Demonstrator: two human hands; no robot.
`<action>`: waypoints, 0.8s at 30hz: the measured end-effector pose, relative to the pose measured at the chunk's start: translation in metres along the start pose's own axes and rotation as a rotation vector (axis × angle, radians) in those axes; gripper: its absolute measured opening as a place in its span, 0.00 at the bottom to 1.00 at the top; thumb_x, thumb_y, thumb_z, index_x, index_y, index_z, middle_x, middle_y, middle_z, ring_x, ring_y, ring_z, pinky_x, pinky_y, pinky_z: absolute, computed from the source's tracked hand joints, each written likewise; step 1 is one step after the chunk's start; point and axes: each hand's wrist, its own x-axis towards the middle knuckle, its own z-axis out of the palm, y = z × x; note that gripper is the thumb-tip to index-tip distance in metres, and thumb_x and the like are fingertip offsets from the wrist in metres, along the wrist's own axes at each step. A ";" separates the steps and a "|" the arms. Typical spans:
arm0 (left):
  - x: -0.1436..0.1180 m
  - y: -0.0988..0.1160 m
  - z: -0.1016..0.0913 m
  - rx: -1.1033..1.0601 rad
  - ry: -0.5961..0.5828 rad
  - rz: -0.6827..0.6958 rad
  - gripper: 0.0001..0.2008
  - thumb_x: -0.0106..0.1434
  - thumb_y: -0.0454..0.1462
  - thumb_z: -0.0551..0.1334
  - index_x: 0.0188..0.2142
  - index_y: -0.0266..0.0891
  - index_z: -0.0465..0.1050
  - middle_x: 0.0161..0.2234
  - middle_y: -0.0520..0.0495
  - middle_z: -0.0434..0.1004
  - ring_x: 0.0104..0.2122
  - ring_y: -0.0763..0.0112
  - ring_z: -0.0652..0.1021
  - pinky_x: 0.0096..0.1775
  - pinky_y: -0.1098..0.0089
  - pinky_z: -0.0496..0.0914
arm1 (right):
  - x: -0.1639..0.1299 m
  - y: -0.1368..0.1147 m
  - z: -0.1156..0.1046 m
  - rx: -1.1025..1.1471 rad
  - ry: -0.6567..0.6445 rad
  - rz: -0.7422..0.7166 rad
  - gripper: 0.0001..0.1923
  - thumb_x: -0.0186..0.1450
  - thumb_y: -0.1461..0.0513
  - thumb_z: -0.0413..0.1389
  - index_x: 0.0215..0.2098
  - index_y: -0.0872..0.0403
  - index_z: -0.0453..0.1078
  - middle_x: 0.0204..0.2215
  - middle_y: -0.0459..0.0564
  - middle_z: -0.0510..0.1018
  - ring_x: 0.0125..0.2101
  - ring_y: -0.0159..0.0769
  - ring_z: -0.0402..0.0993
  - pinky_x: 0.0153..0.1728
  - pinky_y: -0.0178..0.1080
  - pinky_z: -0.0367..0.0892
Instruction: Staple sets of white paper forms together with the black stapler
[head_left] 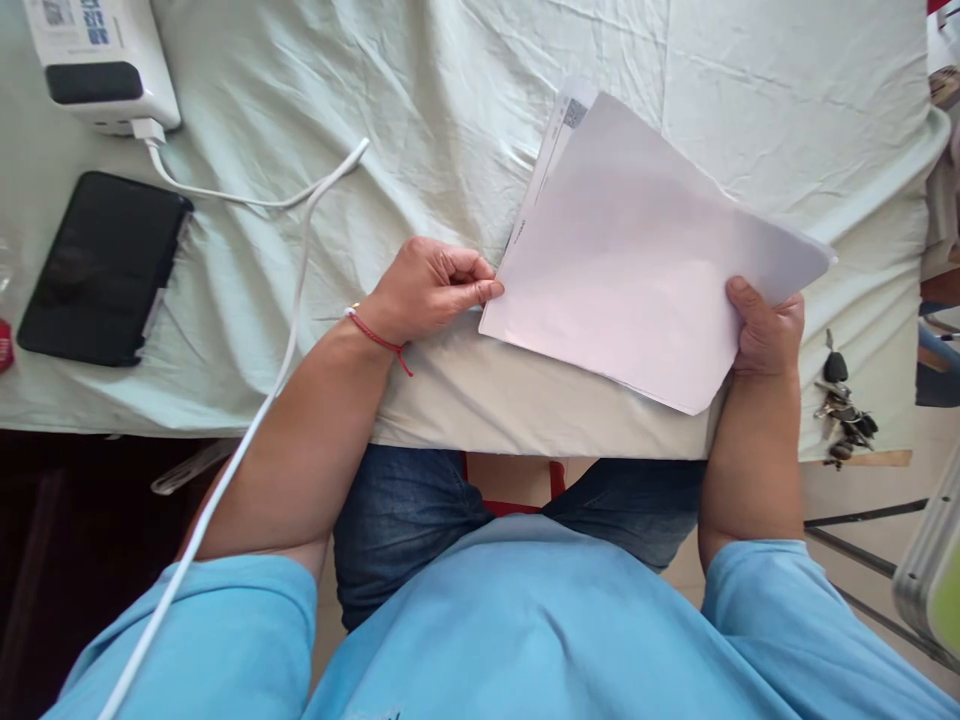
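A thin stack of white paper sheets [637,260] is held tilted over the near edge of a table covered with a pale green cloth [420,120]. My right hand [765,330] grips the stack's right corner, thumb on top. My left hand [431,290], a red string on its wrist, pinches the stack's left edge with thumb and fingers closed. A printed sheet with a small code peeks out behind the top sheet at the stack's far corner.
A black phone [101,265] lies face down at the left. A white power bank [97,65] with a white cable [285,290] sits at the far left corner. A bunch of keys [844,410] lies at the right near the table's edge.
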 end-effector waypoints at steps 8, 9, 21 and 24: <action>0.002 -0.002 -0.007 0.013 -0.087 0.024 0.18 0.67 0.53 0.77 0.30 0.44 0.85 0.26 0.50 0.79 0.28 0.67 0.71 0.35 0.64 0.65 | 0.001 -0.002 -0.010 0.003 -0.038 0.067 0.35 0.39 0.58 0.89 0.39 0.44 0.77 0.38 0.46 0.92 0.43 0.47 0.88 0.51 0.50 0.92; 0.002 -0.001 -0.007 0.022 -0.093 0.033 0.17 0.67 0.52 0.77 0.30 0.44 0.85 0.26 0.51 0.78 0.28 0.68 0.70 0.35 0.64 0.65 | 0.002 -0.002 -0.010 0.001 -0.045 0.067 0.34 0.40 0.57 0.89 0.38 0.44 0.77 0.38 0.46 0.93 0.43 0.48 0.88 0.52 0.51 0.92; 0.003 0.001 -0.009 0.066 -0.105 0.022 0.14 0.67 0.47 0.74 0.29 0.45 0.82 0.22 0.54 0.67 0.26 0.68 0.66 0.35 0.62 0.61 | 0.005 0.001 -0.010 -0.025 -0.086 0.072 0.33 0.42 0.54 0.89 0.37 0.43 0.76 0.40 0.51 0.95 0.53 0.57 0.92 0.56 0.58 0.93; 0.002 0.002 -0.009 0.066 -0.101 0.022 0.13 0.67 0.47 0.73 0.29 0.45 0.81 0.22 0.55 0.67 0.26 0.69 0.65 0.34 0.62 0.60 | 0.003 0.000 -0.009 -0.020 -0.088 0.073 0.33 0.43 0.54 0.90 0.39 0.43 0.78 0.39 0.49 0.94 0.50 0.56 0.91 0.57 0.59 0.93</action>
